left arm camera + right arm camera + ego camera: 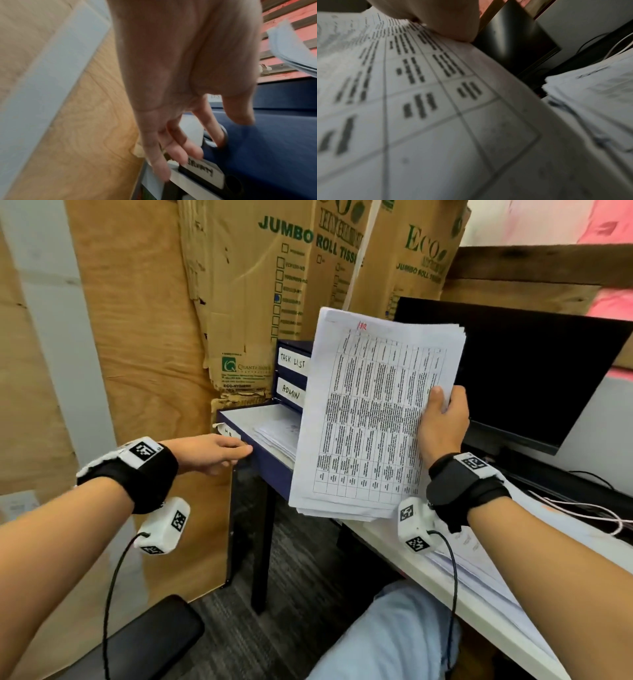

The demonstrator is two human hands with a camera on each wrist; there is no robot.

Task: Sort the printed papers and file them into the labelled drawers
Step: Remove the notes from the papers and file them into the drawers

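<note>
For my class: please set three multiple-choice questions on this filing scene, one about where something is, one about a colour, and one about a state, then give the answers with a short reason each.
1. Where is the paper stack marked in red?
A. in the right hand
B. on the floor
C. inside the ADMIN drawer

2. What colour is the drawer unit?
A. red
B. dark blue
C. yellow

3. What state is the drawer at the left hand?
A. shut
B. pulled out, with papers inside
C. removed and on the desk

Answers:
1 A, the thumb and fingers grip the stack's right edge, above the desk.
2 B, the fronts and the open drawer show dark blue.
3 B, it juts forward below ADMIN, with white sheets lying in it.
</note>
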